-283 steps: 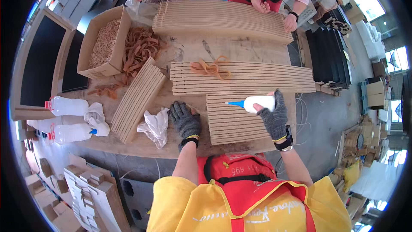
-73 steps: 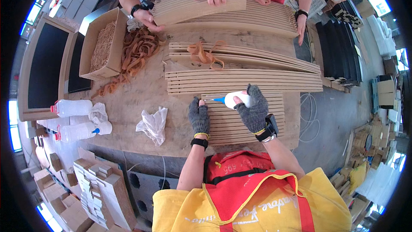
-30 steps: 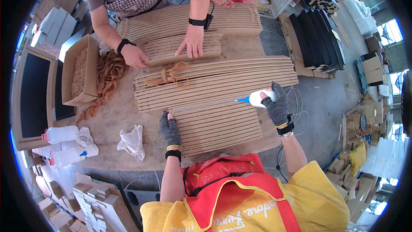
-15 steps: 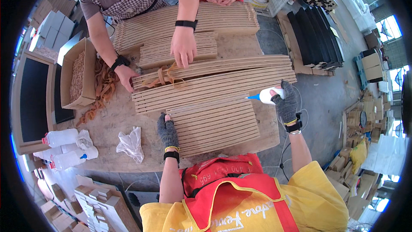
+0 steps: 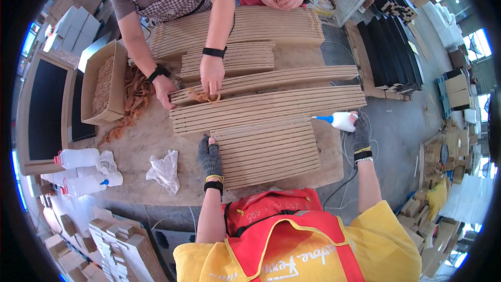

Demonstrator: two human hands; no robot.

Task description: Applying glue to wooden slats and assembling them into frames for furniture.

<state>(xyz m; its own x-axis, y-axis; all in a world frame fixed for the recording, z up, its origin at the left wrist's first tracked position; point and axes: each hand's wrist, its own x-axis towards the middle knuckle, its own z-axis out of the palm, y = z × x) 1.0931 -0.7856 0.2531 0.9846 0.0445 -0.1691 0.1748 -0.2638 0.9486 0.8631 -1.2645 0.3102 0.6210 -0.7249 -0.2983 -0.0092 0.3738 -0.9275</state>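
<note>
My right hand (image 5: 358,134), in a dark grey fingerless glove, grips a white squeeze bottle (image 5: 344,121) with a blue nozzle. The nozzle points left, near the right end of the closest group of wooden strips (image 5: 266,154). These thin light-brown strips lie side by side on the table. My left hand (image 5: 210,157), gloved alike, rests with fingers stretched along their left end. Just beyond lies a longer group of strips (image 5: 271,107). Across the table, a co-worker's hands (image 5: 212,75) handle an orange band (image 5: 201,95) around another narrow bundle (image 5: 292,78).
More strips (image 5: 235,28) lie at the far side, before a second co-worker. A cardboard box (image 5: 117,86) of small wooden pieces and a heap of orange bands (image 5: 136,94) sit at left. Clear bottles (image 5: 81,157) and a crumpled white bag (image 5: 164,171) lie nearer. Black panels (image 5: 391,55) are stacked at right.
My right hand has drawn the bottle slightly right, and its nozzle has levelled. The co-worker's hand has moved left and nearer with the orange band. My left hand stays at the strips' end.
</note>
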